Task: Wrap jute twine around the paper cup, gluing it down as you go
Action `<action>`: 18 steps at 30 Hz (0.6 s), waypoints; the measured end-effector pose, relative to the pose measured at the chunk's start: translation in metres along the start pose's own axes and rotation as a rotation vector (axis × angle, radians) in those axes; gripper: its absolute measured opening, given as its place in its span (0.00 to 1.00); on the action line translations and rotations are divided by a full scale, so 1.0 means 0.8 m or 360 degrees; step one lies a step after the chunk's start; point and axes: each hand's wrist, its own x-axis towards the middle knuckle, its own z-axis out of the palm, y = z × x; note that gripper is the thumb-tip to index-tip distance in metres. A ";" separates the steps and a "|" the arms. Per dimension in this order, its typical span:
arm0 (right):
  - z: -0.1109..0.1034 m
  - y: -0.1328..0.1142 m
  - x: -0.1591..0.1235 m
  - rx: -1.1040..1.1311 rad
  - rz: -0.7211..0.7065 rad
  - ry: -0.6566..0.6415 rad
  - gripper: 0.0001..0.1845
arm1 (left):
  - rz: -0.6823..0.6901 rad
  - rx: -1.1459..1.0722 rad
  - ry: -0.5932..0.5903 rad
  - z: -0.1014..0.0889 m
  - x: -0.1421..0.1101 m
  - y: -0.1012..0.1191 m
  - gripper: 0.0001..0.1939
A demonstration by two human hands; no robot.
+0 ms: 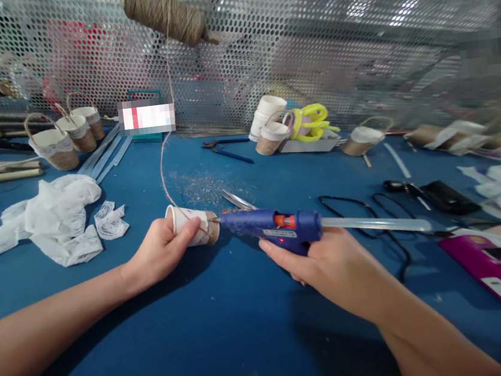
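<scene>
My left hand point(166, 246) is closed around a white paper cup point(183, 218) lying on its side, its brown base end turned to the right. Twine point(164, 174) runs down to the cup from a large spool point(162, 14) hanging above. In my right hand point(327, 264) is a blue hot glue gun point(268, 225), with a clear glue stick point(376, 222) sticking out of its back. The gun's nozzle meets or nearly meets the cup near its base. Scissors point(238, 199) lie just behind the gun, partly hidden by it.
White lace point(55, 216) lies on the left of the blue table point(195, 339). Small handled cups point(58, 149) stand at the back left. Pliers point(228, 151) rest near the mesh wall point(236, 63). Black cords point(371, 210) and a purple power strip point(486, 270) are on the right.
</scene>
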 end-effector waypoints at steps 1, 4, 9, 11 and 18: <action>0.000 -0.001 0.001 0.0084 0.0123 -0.0011 0.19 | 0.0005 -0.0002 -0.0003 0.000 -0.001 0.000 0.21; 0.002 -0.004 0.001 0.0312 0.0420 -0.0040 0.14 | 0.0011 0.0024 -0.0006 0.000 -0.002 0.000 0.20; 0.002 -0.004 0.000 0.0461 0.0541 -0.0113 0.14 | 0.0080 0.0065 0.0011 0.000 -0.005 0.001 0.17; 0.002 -0.004 0.001 0.0473 0.0594 -0.0129 0.14 | 0.0114 0.0103 0.0004 0.000 -0.006 0.003 0.17; 0.001 -0.005 0.006 0.0549 0.0696 -0.0096 0.10 | 0.0146 0.0158 0.0013 0.000 -0.006 0.003 0.15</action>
